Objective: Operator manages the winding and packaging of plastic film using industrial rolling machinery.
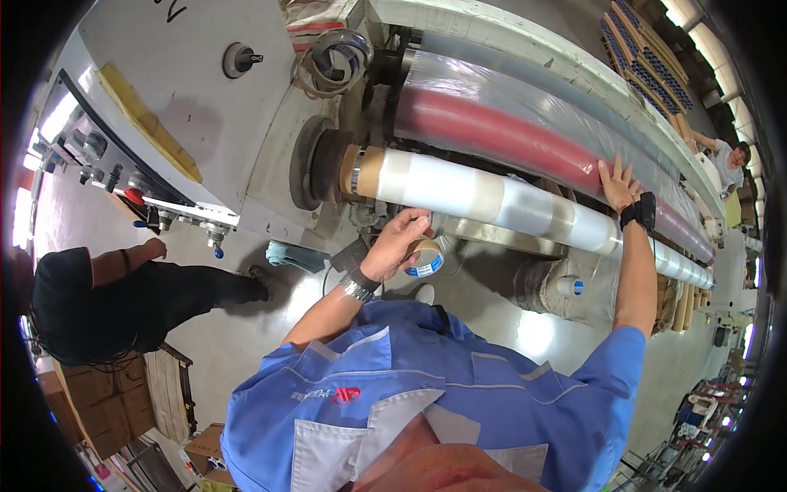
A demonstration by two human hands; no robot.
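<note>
A long roll with white and beige bands (463, 187) lies across the machine, with a brown cardboard core end (370, 172) at its left. Below its left part, my left hand (398, 248) is closed on a roll of tape (425, 267) with a blue-and-white inner face. The thumb and forefinger of that hand meet near the roll's lower edge; whether a strip of tape is between them is too small to tell. Fingers spread, my right hand (619, 182) rests on the clear film beside the red roller (492, 127), beyond the banded roll.
At the left stands a machine cabinet (188, 98) with knobs and a yellow strip. A dark round chuck (316, 164) holds the roll's left end. A person in dark clothes (106, 303) is at the left, another (728, 164) at the far right. A plastic-wrapped roll (566, 287) stands below.
</note>
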